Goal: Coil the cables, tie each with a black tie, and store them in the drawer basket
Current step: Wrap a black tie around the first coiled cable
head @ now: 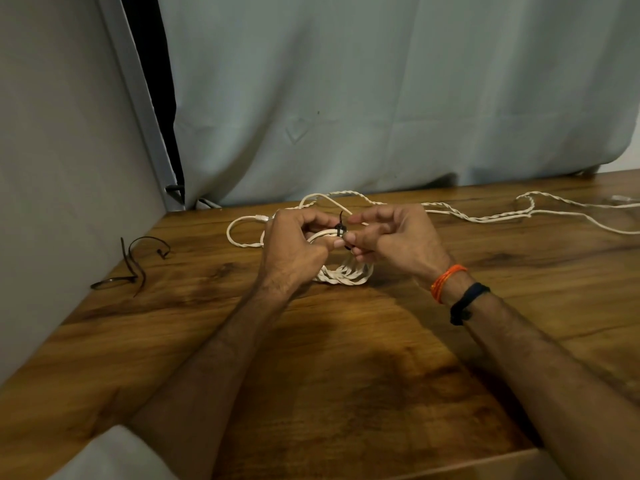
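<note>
Head view, spare ties (133,261) left, hands (346,244) — loose cable (485,216)

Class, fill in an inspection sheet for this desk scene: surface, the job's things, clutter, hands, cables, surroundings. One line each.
Surface: wooden table, dark-grained.
Job's things: white coiled cable with a black tie wrapped round it; spare black ties lying at the left.
Clutter: nothing seen.
Hands: left hand grips the coil at the tie; right hand pinches the tie.
Cables: loose white twisted cable trails right across the table, uncoiled.
Surroundings: pale curtain behind; grey panel at left; no drawer basket visible.
</note>
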